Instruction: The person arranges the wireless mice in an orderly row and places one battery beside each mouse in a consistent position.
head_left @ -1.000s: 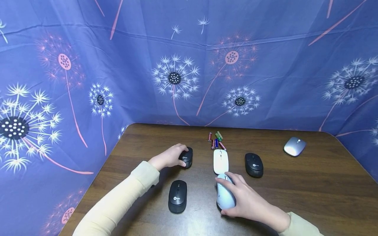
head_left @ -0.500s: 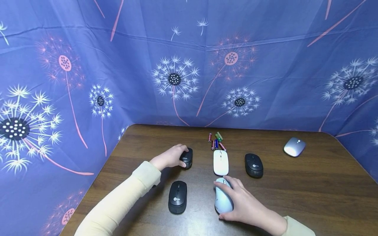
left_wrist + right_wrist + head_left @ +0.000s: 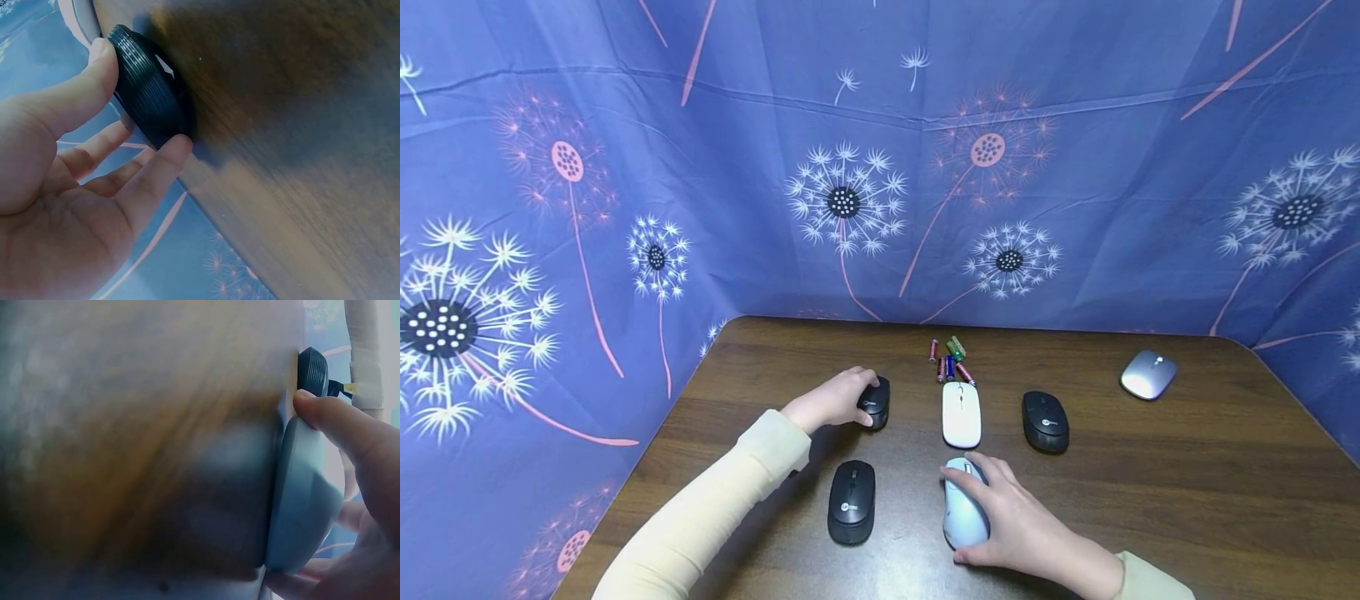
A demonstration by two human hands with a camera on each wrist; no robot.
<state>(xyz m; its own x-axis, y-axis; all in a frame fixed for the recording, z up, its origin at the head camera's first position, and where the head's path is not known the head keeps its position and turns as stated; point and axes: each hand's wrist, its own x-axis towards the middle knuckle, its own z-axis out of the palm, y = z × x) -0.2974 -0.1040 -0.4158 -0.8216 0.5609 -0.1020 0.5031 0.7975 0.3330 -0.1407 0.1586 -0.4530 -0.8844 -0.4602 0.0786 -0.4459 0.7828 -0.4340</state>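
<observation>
My left hand (image 3: 835,402) grips a black computer mouse (image 3: 876,403) by its sides, thumb on one side and fingers on the other; the left wrist view shows the ribbed flank of this black mouse (image 3: 147,81). Toward the middle front of the table, my right hand (image 3: 1018,523) holds a light blue mouse (image 3: 962,517) between thumb and fingers. In the right wrist view the light blue mouse (image 3: 303,487) sits low against the tabletop. Just beyond it lies a white mouse (image 3: 961,415), with a small gap between the two.
Another black mouse (image 3: 852,502) lies between my arms, and one more black mouse (image 3: 1045,421) is right of the white one. A silver mouse (image 3: 1148,374) sits at the far right. Several small batteries (image 3: 951,367) are bunched behind the white mouse. A patterned blue cloth (image 3: 880,100) borders the wooden table (image 3: 1210,483).
My right hand has drawn the light blue mouse slightly toward me and left, opening a gap from the white mouse. The left hand and its black mouse stay in place.
</observation>
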